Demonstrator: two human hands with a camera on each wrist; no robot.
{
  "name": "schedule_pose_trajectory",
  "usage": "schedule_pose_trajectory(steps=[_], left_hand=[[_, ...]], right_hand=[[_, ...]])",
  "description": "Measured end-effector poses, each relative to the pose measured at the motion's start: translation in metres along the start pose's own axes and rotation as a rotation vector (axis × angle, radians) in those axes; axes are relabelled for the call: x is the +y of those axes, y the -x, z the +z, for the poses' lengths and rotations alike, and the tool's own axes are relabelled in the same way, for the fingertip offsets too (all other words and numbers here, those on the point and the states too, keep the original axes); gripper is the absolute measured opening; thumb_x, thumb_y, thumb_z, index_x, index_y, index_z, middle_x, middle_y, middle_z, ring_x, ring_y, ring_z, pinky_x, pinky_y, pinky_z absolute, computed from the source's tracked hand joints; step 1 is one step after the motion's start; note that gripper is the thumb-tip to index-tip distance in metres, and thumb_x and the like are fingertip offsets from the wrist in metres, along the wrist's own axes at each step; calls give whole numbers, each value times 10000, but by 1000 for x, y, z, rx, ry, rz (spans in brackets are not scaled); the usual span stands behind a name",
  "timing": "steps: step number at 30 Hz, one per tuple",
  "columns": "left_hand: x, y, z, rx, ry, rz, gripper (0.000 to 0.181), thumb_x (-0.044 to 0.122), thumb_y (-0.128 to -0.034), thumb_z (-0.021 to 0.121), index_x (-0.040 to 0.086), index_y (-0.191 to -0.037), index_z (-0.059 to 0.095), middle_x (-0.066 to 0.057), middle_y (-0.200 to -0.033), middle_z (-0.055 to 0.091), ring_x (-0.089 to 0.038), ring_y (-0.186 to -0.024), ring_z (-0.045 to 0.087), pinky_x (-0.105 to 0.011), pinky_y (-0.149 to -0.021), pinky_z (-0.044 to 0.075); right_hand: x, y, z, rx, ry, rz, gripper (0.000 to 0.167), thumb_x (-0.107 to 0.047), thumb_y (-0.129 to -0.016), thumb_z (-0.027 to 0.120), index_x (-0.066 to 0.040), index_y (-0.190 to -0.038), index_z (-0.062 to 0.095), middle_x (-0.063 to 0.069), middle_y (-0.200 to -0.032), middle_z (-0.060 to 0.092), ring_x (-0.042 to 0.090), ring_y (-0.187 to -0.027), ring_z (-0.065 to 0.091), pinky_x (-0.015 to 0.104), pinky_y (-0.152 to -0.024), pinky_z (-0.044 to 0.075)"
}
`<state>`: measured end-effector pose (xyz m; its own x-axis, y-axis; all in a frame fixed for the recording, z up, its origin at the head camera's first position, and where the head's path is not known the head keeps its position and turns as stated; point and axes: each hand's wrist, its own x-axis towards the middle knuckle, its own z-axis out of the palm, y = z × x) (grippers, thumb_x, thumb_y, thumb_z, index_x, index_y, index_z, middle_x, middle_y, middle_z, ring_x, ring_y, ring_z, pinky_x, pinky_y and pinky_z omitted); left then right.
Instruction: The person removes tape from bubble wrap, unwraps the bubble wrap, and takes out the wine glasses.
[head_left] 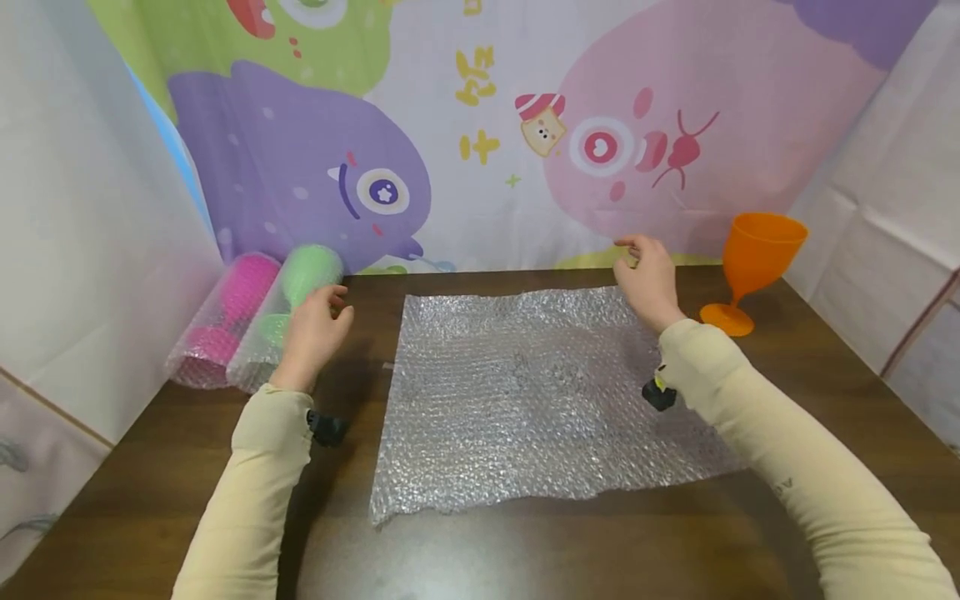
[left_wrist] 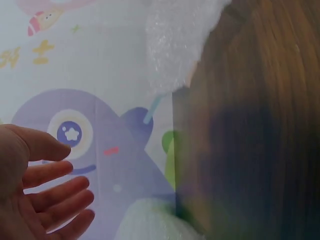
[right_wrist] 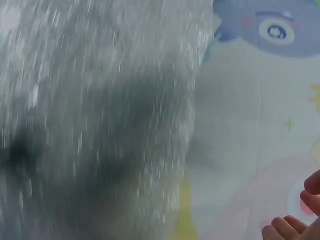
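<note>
A sheet of clear bubble wrap [head_left: 517, 408] lies spread on the dark wooden table. My left hand [head_left: 315, 332], fingers loosely bent and holding nothing, is near the sheet's left side, beside a green goblet [head_left: 309, 271] rolled in bubble wrap. Above the far right corner of the sheet hovers my right hand [head_left: 649, 282], also with nothing in it. To its right stands an upright orange plastic goblet [head_left: 761, 258]. In the left wrist view the left hand's fingers [left_wrist: 60, 200] are apart and relaxed. Only some fingers [right_wrist: 290, 227] of the right hand show in its wrist view.
A pink goblet [head_left: 243, 292], likewise rolled in bubble wrap, lies left of the green one at the table's [head_left: 480, 554] left edge. A cloth with cartoon monsters [head_left: 480, 192] hangs along the back. White sheeting [head_left: 885, 192] closes off the sides.
</note>
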<state>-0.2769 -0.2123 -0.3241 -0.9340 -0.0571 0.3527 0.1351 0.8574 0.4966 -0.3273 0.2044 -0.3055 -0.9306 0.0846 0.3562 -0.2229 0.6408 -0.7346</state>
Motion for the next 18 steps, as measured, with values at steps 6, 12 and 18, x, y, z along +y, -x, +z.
schedule_pose_trajectory(steps=[6, 12, 18], left_hand=[[-6, 0, -6, 61, -122, -8, 336, 97, -887, 471, -28, -1194, 531, -258, -1151, 505, -429, -1028, 476, -539, -842, 398], [-13, 2, -8, 74, -151, -22, 368, 112, -854, 514, -39, -1189, 530, -275, -1185, 475, -450, -1061, 442, -552, -872, 363], [-23, 6, -11, 65, -175, -24, 416, 107, -826, 521, -80, -1197, 505, -309, -1200, 455, -464, -1082, 419, -547, -918, 325]], right_hand=[[-16, 4, 28, -116, -80, 89, 386, -132, -872, 429, -81, -1248, 502, 145, -1324, 450, 291, -1216, 448, 440, -964, 388], [-29, 12, 50, -219, -120, 131, 388, -172, -903, 436, -96, -1282, 470, 123, -1329, 459, 263, -1232, 420, 434, -981, 368], [-39, 19, 67, -280, -148, 152, 392, -190, -916, 450, -85, -1293, 453, 122, -1339, 444, 271, -1249, 397, 424, -995, 358]])
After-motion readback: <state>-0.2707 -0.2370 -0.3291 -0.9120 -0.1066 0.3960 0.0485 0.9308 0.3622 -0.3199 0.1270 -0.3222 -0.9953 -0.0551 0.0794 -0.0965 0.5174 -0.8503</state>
